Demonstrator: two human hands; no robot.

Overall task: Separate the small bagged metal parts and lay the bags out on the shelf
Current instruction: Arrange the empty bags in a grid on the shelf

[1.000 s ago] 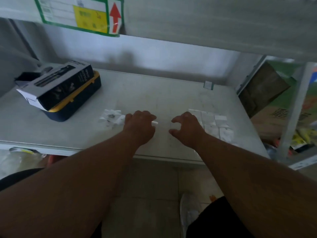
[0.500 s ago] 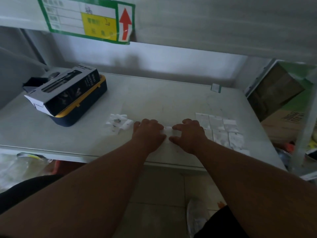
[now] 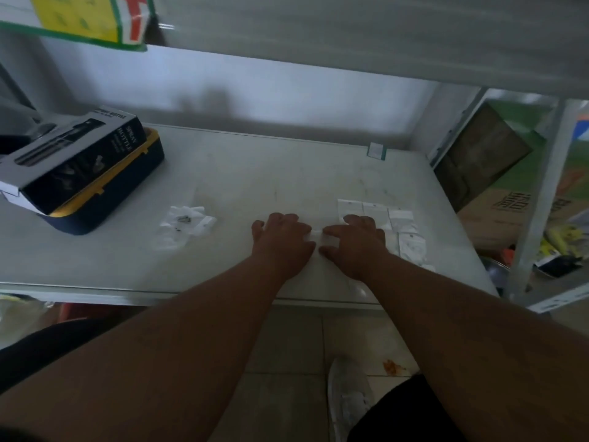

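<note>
While both forearms are stretched over the front edge of the pale grey metal shelf [image 3: 255,173], a small clear plastic bag [image 3: 317,239] is held between the two hands near the front middle of the board. The left hand [image 3: 282,239] is laid knuckles-up with its fingers curled down onto the bag's left end, and the right hand [image 3: 353,240] is set just beside it, index finger and thumb stretched toward the bag's right end; the bag appears to be pinched from both sides, though the fingertips themselves are hidden. Only a thin white strip of the bag is seen in the gap between the hands.

Just right of the right hand, a group of flat white bags [image 3: 385,224] is laid out in rows on the shelf, partly covered by the wrist. Well to the left, a loose heap of small clear bags with dark metal parts [image 3: 186,223] is left on the board. At the far left, a black-and-white cardboard box [image 3: 73,157] is propped on a dark blue case with a yellow rim [image 3: 111,199]. A green-bordered label with a yellow panel and a red arrow [image 3: 92,20] is fixed to the shelf above. Brown cardboard cartons [image 3: 497,186] are seen beyond the right upright.
</note>
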